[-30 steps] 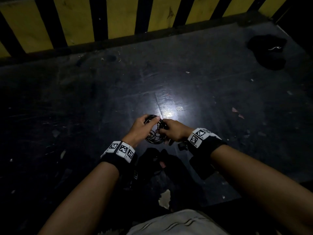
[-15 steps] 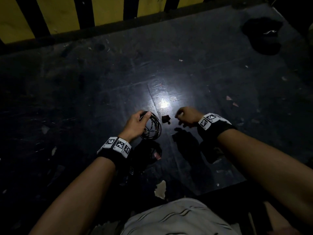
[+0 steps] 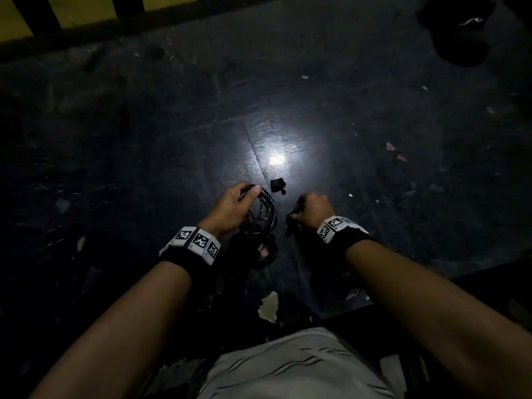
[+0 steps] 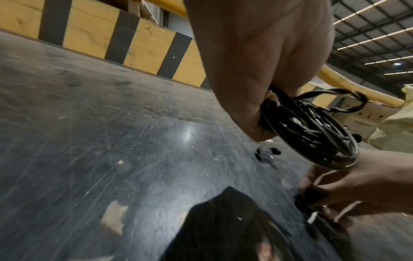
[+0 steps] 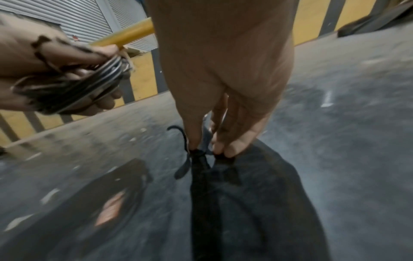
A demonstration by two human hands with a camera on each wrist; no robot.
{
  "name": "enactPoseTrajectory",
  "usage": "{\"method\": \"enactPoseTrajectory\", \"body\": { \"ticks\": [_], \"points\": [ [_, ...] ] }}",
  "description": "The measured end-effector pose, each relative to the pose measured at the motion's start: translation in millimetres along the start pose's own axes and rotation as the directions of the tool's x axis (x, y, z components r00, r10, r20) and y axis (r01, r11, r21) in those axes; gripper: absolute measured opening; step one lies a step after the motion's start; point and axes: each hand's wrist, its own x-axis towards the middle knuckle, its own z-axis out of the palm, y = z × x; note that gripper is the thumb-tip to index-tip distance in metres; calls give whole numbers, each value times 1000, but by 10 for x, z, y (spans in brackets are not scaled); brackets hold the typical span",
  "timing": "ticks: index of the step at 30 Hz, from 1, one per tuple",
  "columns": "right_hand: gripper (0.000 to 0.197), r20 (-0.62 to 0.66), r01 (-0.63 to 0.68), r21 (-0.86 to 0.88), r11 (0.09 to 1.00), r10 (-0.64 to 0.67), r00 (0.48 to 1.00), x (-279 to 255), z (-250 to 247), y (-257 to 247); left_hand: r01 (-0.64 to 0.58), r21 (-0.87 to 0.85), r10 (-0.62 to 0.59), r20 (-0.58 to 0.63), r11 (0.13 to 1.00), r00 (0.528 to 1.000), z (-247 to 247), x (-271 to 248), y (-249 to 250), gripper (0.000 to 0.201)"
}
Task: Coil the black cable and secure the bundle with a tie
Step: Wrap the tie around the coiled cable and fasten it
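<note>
Left grip [image 3: 230, 207]: fingers and thumb curled round one side of the coiled black cable [image 3: 263, 216], holding the bundle upright above the counter [image 3: 144, 139]. In the left wrist view the loops [image 4: 312, 128] hang below the fist, several turns lying together, one twisted strand standing proud at the top.

Right grip [image 3: 312, 210]: fingertips [image 5: 232, 148] drawn together, pinching a thin black tie [image 5: 196, 159] that dangles beneath them; a loose end curls off to the left in the right wrist view. The picture is blurred, and the tie's exact form cannot be told.

The coil sits at lower centre of the head view, just left of the right grip and apart from it. No tie is round the bundle.

A small black piece [image 3: 277, 185] lies on the counter just above the two grips, near the bright glare spot [image 3: 276, 161]. A dark bundle of cloth [image 3: 457, 30] lies at upper right. A yellow and black striped barrier [image 3: 72, 12] runs along the upper left edge. The counter surface is dark, scratched and littered with pale flecks.
</note>
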Motion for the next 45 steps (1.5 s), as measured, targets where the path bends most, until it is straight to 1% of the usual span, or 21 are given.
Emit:
{"method": "enactPoseTrajectory", "body": {
  "ticks": [4,6,8,10,13,15,18,20,23,25,27,28,29,30,31,33,34,36,40,42,45],
  "points": [
    [25,81,52,7,999,-52,995,24,58,-68,1,21,-2,23,1000,1000,-23,-61,-25,23],
    [22,89,98,51,994,-102,991,23,1,-152,8,2,-8,57,1000,998,-50,-106,-7,28],
    [16,88,120,133,984,-132,987,19,-85,-260,9,-3,-8,93,1000,996,-79,-145,18,31],
    [7,97,117,231,966,-143,985,6,-174,-364,4,-20,-1,112,1000,994,-98,-185,53,29],
    [5,158,110,299,948,-163,974,-67,-274,-523,-1,-86,11,121,996,993,-92,-250,98,23],
    [7,218,108,317,942,-183,958,-112,-297,-599,4,-126,11,119,992,993,-93,-288,113,25],
    [10,293,46,411,910,-180,939,-160,-285,-629,2,-123,12,114,992,993,-133,-327,101,30],
    [16,318,-23,529,848,-173,932,-183,-259,-628,10,-121,2,100,993,995,-159,-351,66,29],
    [14,341,-107,652,750,-165,925,-233,-254,-666,27,-141,-16,78,990,997,-182,-393,23,23],
    [23,363,-154,688,709,-152,919,-254,-262,-693,27,-148,-16,72,989,997,-187,-419,31,25],
    [37,381,-200,708,678,-127,916,-275,-283,-709,39,-153,-30,59,988,998,-193,-419,22,26],
    [43,396,-237,726,646,-111,911,-277,-292,-705,46,-151,-38,53,987,998,-199,-413,11,27],
    [46,415,-269,743,613,-106,904,-289,-305,-709,53,-148,-46,53,987,998,-210,-412,9,28],
    [45,425,-283,752,595,-109,899,-296,-312,-704,60,-149,-53,51,987,997,-215,-408,-3,29],
    [40,422,-272,750,603,-119,899,-309,-323,-699,64,-149,-58,48,987,997,-218,-408,-9,30],
    [30,396,-209,729,652,-153,906,-336,-330,-687,67,-137,-63,39,988,997,-220,-413,1,27],
    [25,387,-179,728,662,-182,904,-349,-327,-680,67,-129,-63,34,989,997,-215,-414,8,26],
    [18,382,-159,763,627,-237,893,-377,-311,-666,73,-124,-70,27,990,997,-204,-419,29,27],
    [15,359,-168,835,524,-288,888,-398,-233,-629,74,-82,-73,21,994,997,-183,-414,-6,29],
    [14,344,-160,840,518,-281,896,-402,-180,-615,51,-45,-50,14,998,999,-158,-425,-21,26],
    [16,309,-124,828,547,-260,915,-414,-120,-609,32,5,-32,-9,999,999,-114,-440,-29,24]
  ]
}}
